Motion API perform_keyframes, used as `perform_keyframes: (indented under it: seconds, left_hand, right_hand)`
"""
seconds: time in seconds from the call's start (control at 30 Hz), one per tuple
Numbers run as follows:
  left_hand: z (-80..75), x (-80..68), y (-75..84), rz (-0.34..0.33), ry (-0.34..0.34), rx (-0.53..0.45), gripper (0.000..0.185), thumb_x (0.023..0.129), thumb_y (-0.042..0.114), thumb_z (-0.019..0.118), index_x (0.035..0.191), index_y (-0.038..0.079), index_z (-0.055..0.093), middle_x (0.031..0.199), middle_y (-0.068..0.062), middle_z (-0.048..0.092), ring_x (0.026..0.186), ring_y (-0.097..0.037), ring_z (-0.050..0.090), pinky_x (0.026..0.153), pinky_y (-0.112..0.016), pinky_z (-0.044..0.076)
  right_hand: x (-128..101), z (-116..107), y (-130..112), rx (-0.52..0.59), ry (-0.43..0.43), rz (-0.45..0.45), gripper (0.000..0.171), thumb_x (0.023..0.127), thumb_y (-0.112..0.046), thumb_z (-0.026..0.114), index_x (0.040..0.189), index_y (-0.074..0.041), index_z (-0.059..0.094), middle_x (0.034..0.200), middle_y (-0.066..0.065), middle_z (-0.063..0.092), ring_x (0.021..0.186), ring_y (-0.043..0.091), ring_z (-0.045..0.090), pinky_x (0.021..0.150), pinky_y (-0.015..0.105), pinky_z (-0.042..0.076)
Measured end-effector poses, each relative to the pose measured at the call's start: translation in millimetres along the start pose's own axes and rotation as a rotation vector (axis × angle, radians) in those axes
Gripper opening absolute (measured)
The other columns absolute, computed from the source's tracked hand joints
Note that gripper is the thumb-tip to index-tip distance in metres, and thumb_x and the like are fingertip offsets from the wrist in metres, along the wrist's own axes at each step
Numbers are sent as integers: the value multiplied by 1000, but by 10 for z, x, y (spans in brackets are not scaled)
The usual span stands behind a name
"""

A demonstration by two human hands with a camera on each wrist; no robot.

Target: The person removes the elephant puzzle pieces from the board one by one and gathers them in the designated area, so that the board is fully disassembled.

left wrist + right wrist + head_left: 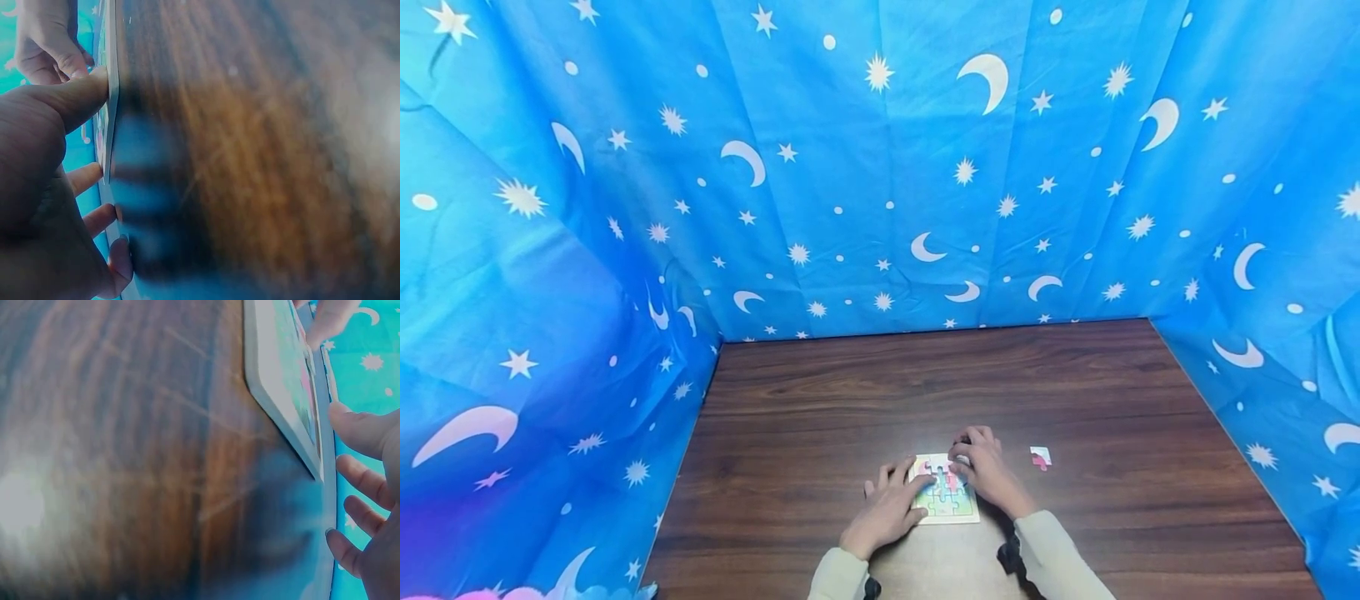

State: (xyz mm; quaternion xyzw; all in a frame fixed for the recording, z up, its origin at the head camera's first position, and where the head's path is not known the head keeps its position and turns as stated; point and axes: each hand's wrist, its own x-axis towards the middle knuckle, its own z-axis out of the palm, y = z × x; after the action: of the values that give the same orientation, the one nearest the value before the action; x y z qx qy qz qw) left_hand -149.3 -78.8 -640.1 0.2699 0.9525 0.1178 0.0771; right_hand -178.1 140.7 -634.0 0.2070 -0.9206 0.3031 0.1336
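At the far left of the head view I see a blue curtain (572,275) printed with pale stars and crescent moons; it continues behind and to the right of a brown wooden table (805,400). Next, reading rightward, comes the person's left hand (886,510), its pale left sleeve (838,575) entering from the near edge beside a black fitting (872,588). I find the fingers extended and spread: one finger lies over the face of a small jigsaw puzzle (953,507), while the thumb touches its border near the closest left corner. The puzzle lies flat on the table between the two hands, its interlocking pieces in green, pink and pale tones within a light border.

To its right, the right hand (988,477) reaches over the puzzle's far right corner with bent fingers. The tips are partly hidden, and I cannot tell whether they pinch a piece. Below it are the right sleeve (1056,550) and a second black fitting (1011,556) at the wrist. Farther right, apart from the puzzle and the right hand, I note one loose piece (1041,457), white and red, lying on the table.
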Motion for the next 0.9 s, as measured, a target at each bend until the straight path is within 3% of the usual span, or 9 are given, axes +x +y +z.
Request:
perform_keyframes:
  seconds: [0.33,0.57,0.9]
  left_hand:
    - [-10,5,-11,-21,35,-41,61,85,43,60,139,38,33,147,-2,28,121,-29,31,76,-49,32]
    - [12,36,-19,-35,56,-60,68,84,44,61,143,32,29,146,-2,28,122,-28,31,77,-49,31]
    - [43,-10,-37,-43,63,-165,72,82,39,65,143,21,31,146,-2,30,122,-27,29,80,-52,30]
  right_hand:
    - [-18,-241,210,-60,76,24,11,73,-16,77,81,-15,69,99,10,58,100,35,45,73,50,34]
    - [-83,-446,401,-95,61,118,11,75,-18,75,82,-14,68,105,14,56,104,37,40,76,52,32]
    - [-282,-549,594,-112,73,186,11,73,-17,77,79,-15,69,106,17,55,106,41,37,77,57,29]
